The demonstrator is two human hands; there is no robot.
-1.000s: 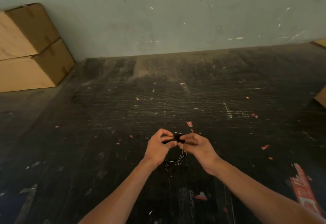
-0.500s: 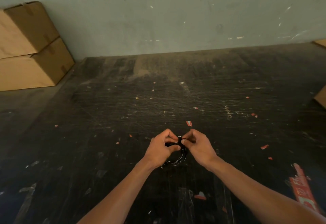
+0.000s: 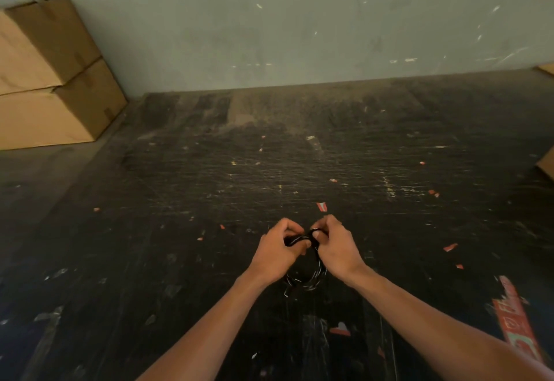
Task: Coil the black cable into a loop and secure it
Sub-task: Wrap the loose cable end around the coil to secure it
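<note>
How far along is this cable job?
The coiling looks done: the cable hangs as a small loop between the hands. In hand is the securing: the left hand and right hand both pinch the top of the loop, where something black crosses the strands. Whether that wrap is fastened is hidden by the fingers, so finishing it seems to be what remains.

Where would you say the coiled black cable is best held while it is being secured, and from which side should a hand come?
Grip the black cable at the top of its loop, where the turns bunch together. The left hand and right hand already pinch there from opposite sides. The rest of the coil hangs free below, so holding the gathered top likely keeps the turns from springing apart.
</note>
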